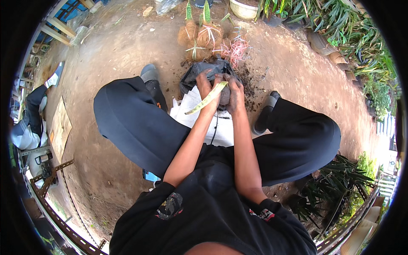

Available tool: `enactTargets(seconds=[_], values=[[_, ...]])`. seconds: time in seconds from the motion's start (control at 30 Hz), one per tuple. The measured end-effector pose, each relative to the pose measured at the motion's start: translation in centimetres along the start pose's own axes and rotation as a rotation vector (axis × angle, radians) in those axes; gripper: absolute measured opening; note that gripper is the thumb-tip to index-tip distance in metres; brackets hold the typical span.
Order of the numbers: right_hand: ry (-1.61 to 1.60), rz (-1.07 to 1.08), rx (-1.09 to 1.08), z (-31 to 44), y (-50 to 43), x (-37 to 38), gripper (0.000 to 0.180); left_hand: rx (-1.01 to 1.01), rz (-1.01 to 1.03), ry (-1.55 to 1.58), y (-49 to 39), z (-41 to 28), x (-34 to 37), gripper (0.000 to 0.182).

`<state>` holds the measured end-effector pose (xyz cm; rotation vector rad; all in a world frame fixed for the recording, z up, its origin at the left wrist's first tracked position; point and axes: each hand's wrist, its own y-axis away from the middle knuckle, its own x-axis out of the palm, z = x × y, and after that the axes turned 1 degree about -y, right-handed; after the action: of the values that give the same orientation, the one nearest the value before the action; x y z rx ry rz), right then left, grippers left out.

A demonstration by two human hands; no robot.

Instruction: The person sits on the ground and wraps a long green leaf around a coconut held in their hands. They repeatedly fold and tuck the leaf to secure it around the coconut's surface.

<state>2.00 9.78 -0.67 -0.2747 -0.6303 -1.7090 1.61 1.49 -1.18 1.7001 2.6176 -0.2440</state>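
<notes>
My left hand (208, 88) and my right hand (235, 92) are close together over an open black plastic bag (191, 75) on the ground. Between them is a rounded greyish-brown clump (225, 95), with fingers of both hands curled around its top. A pale green mottled snake plant leaf (207, 99) slants out from between my hands, across my left hand. Soil coats my fingers. White sacking (223, 127) lies beneath my forearms, with a dark cord over it. Dark soil (248, 83) is scattered right of the bag.
Several fibre-wrapped snake plants (208, 35) tied with string stand ahead, beside a tangle of pink string (238, 49). Farther off is a white pot (244, 10). Potted plants (357, 38) line the right. Another person's leg (33, 105) and a flat board (61, 130) are at the left.
</notes>
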Motion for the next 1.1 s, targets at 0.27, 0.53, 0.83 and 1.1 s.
enactTargets(seconds=[0.27,0.53,0.83,1.1], values=[[-0.056,-0.130,-0.137,0.0,0.3,1.2,0.028,-0.106,-0.068,0.216,1.8,0.0,1.1,0.028],[0.019,0.030,-0.097,1.2,0.6,0.9,0.042,-0.258,0.036,0.415,0.7,-1.1,0.1,0.012],[0.031,0.021,-0.069,0.2,0.6,0.3,0.031,0.248,-0.044,-0.228,-0.2,-0.7,-0.6,0.043],[-0.037,-0.096,-0.247,-0.1,0.7,1.1,0.027,-0.212,0.050,0.561,1.0,-0.4,0.7,0.040]])
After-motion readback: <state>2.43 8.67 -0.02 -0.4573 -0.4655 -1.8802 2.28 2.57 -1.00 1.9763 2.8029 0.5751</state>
